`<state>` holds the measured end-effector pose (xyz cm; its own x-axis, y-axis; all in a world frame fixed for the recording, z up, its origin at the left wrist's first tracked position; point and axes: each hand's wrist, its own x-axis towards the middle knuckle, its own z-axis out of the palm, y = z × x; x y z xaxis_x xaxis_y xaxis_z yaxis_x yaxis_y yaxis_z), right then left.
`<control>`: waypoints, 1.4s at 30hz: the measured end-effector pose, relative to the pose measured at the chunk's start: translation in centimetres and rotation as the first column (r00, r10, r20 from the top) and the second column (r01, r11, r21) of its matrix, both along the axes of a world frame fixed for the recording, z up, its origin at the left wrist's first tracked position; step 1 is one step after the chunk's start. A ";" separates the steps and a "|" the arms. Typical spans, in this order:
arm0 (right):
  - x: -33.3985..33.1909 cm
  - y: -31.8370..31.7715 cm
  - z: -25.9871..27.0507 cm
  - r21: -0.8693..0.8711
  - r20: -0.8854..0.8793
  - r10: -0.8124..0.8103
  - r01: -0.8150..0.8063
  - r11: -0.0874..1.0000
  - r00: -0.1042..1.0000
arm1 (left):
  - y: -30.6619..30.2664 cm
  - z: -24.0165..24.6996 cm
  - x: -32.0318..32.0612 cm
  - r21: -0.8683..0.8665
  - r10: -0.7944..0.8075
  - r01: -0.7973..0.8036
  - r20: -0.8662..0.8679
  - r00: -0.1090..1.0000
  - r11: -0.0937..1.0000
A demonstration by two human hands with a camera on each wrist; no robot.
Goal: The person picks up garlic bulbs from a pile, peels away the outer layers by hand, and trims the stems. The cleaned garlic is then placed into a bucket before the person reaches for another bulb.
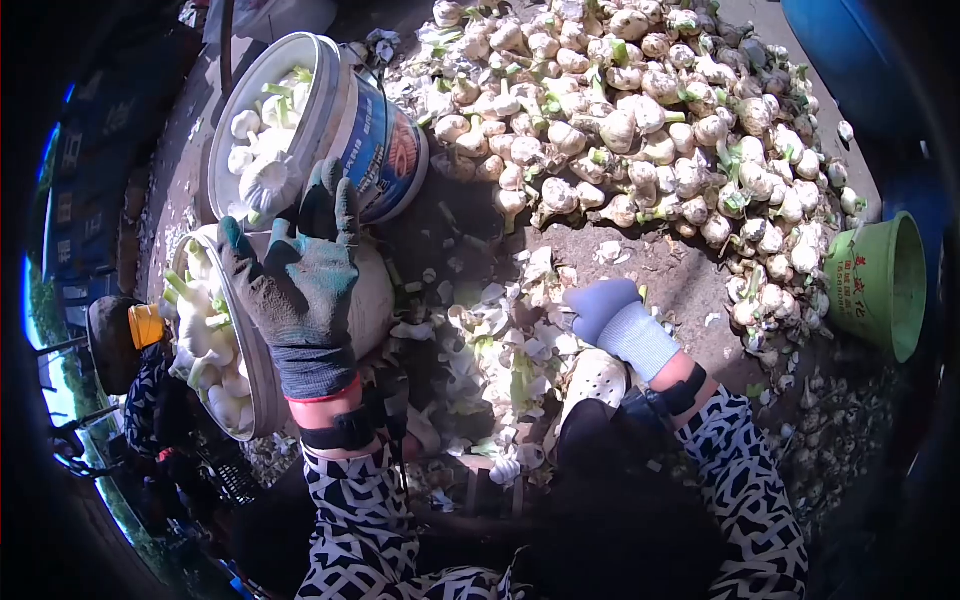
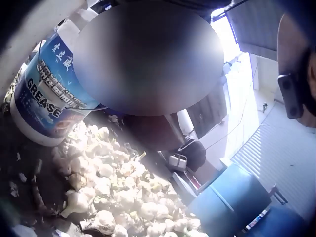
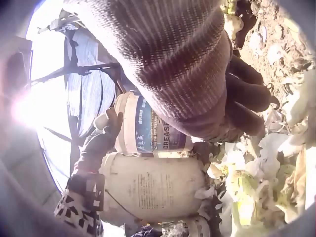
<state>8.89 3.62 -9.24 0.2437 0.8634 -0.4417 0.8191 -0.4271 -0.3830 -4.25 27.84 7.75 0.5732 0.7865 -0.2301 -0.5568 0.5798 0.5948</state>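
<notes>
My left hand [image 1: 305,270], in a dark green-grey glove, has its fingers spread above the rim of the near white bucket [image 1: 262,395]. A peeled garlic bulb [image 1: 270,183] shows just beyond its fingertips, over the mouth of the blue-labelled bucket [image 1: 330,120]. Both buckets contain peeled garlic with green stems. In the right wrist view, a whitish bulb [image 3: 101,121] is right at the left fingers. My right hand [image 1: 607,308], in a pale purple glove with a white cuff, has curled fingers over the loose garlic skins [image 1: 500,350]; I cannot tell whether it holds anything.
A large heap of unpeeled garlic [image 1: 640,120] covers the ground ahead. At the right stands a green bucket [image 1: 870,285], with a blue barrel [image 1: 850,60] behind. A clog [image 1: 592,385] is just below the right hand. More small bulbs [image 1: 830,430] lie at the lower right.
</notes>
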 end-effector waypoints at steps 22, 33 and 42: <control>-0.5 2.9 7.1 0.435 -0.599 -0.312 0.627 0.646 0.737 | -11.3 -9.9 0.0 0.704 0.327 0.654 -0.709 0.624 0.278; -0.3 1.8 7.8 0.178 -0.888 -0.153 0.632 0.754 0.433 | -8.0 -6.6 -2.6 0.082 -0.506 0.676 -0.599 0.620 0.732; -1.0 2.0 4.3 -0.215 -0.540 0.069 0.217 0.952 -0.839 | -6.9 -8.8 -0.9 0.215 0.003 0.371 -0.869 0.494 0.903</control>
<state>7.86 5.63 -4.99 -0.2376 0.9704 0.0424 -0.9710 -0.2360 -0.0391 -5.14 20.95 -1.02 0.3945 0.8112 -0.4317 0.4074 0.2667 0.8734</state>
